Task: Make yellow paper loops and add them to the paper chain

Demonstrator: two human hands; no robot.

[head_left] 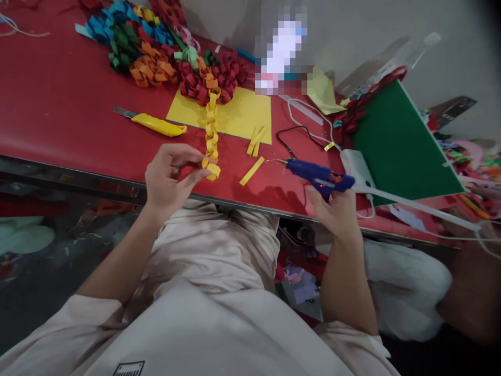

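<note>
My left hand (172, 172) pinches the near end of a yellow paper chain (212, 125), whose links run away from me to a heap of coloured chains. In my right hand (332, 209) is a blue hot glue gun (319, 175) with a small red light lit, its nozzle pointing left. A single yellow paper strip (251, 171) lies on the red table between my hands, and a thin thread of glue seems to run from the nozzle towards it. Just beyond lie several more yellow strips (256, 141), partly overlapping.
A yellow-handled box cutter (158, 125) lies at left, blade out. Yellow paper (238, 112) sits under the heap of paper chains (152, 65). To the right are a green board (407, 146), a white power strip (357, 169) and cables. Another person's leg (407, 282) is at lower right.
</note>
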